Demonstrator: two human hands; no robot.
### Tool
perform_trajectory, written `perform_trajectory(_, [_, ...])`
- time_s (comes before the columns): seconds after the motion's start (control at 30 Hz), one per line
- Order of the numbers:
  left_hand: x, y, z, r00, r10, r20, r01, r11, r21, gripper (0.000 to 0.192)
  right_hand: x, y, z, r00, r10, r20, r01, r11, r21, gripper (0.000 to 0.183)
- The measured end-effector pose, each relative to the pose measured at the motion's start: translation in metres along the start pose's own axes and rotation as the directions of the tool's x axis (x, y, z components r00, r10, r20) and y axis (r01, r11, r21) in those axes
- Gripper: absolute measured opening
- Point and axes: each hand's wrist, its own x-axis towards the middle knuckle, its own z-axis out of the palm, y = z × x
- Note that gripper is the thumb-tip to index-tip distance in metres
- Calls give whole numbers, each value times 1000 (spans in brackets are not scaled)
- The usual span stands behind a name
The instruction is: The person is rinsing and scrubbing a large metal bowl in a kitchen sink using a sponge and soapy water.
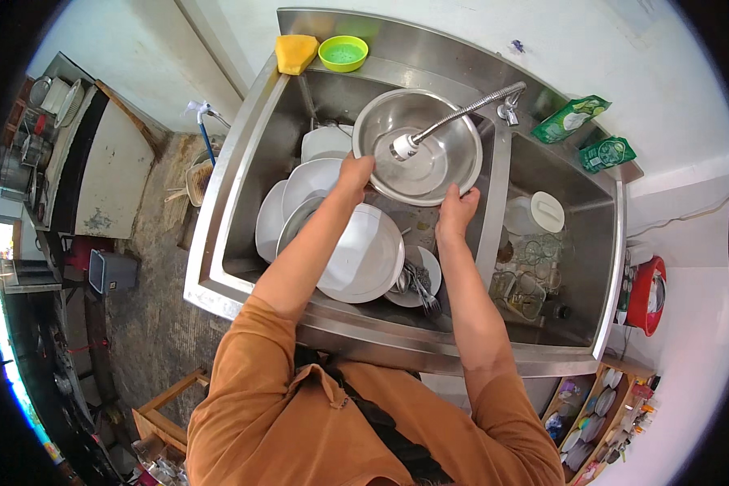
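A round stainless steel basin is held between my two hands over the left bowl of a metal double sink. My left hand grips its near left rim, and my right hand grips the near right rim. Above the basin hangs the white-tipped nozzle of a flexible faucet; I cannot tell whether water runs. Below my forearms lie a large white plate and several other white dishes. Forks and spoons rest with a dark scouring pad on a small plate.
A yellow sponge and a lime-green bowl of green liquid stand on the back left ledge. Two green pouches lean at the back right. The right sink bowl holds glassware and a white-lidded container.
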Motion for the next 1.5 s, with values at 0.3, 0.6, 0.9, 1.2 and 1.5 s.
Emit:
perform_trajectory(0.3, [-46, 34, -52, 992, 60, -111, -45, 990, 135, 64, -37, -23, 23, 842, 399, 364, -392, 915, -98, 29])
perform_trajectory(0.6, [-68, 61, -78, 796, 563, -222, -265, 654, 709, 72, 2, 44, 85, 874, 154, 461, 141, 827, -544, 32])
perform_trajectory(0.9, [-110, 65, -82, 521, 837, -166, -421, 421, 803, 69, 33, 100, 128, 652, 565, 506, -749, 585, 311, 25])
perform_trajectory(1.2, [-133, 69, -103, 301, 934, -191, -667, 349, 658, 69, 25, 98, 158, 659, 519, 545, -749, 525, 405, 15])
perform_trajectory(1.5, [-133, 60, -91, 262, 949, -176, -794, 315, 520, 73, 93, 128, 88, 700, -11, 714, 544, 655, -524, 23])
